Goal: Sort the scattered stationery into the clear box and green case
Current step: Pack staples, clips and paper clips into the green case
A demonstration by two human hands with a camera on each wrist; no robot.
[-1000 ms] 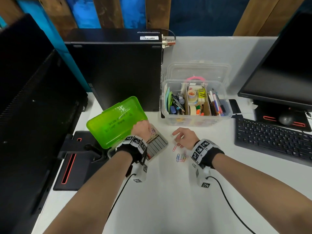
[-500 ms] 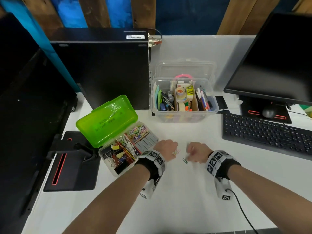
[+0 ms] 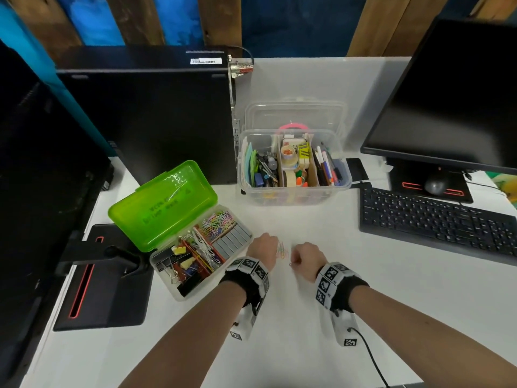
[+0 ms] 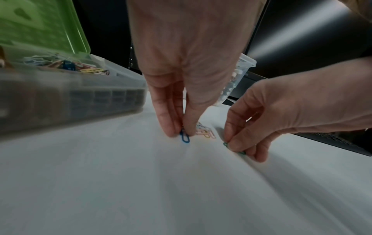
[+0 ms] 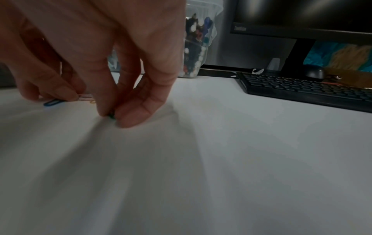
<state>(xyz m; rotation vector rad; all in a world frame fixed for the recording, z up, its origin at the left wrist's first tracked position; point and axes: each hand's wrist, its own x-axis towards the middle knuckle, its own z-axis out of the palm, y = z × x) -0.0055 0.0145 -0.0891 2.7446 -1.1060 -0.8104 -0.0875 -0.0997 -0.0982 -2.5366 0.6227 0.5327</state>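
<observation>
Nearest, both hands work low on the white worktop (image 3: 279,331), side by side. The left hand (image 3: 263,247) pinches a blue clip (image 4: 184,138) between thumb and fingertips, the clip's free end lying on the surface. The right hand (image 3: 306,259) pinches a green clip (image 4: 225,144), mostly hidden under its fingertips; the other fingers are curled. Between the two hands lies a small heap of clips (image 3: 282,251) — pink, yellow and orange — touching neither hand that I can tell.

Just left of the left hand sits the green case (image 3: 167,203), lid up and tilted back. Dark writing shows through the lid, reversed and too blurred to read. Its clear tray holds coloured clips at the far end, grey staple strips along the right side, and black binder clips at the near end.

Farther back, beyond the hands, stands the clear box (image 3: 293,191), its lid open behind it. Dividers split it into compartments: paper pads at left, tape rolls in the middle, pens at right. A yellow label inside is too small to read.

At right lie a black keyboard (image 3: 433,217) and a mouse (image 3: 435,186) on the base of a monitor (image 3: 453,102) — the right wrist view shows "ThinkVision" on its bezel, faintly. At the back left stands a black computer tower (image 3: 148,116) with a white barcode sticker, unreadable.
</observation>
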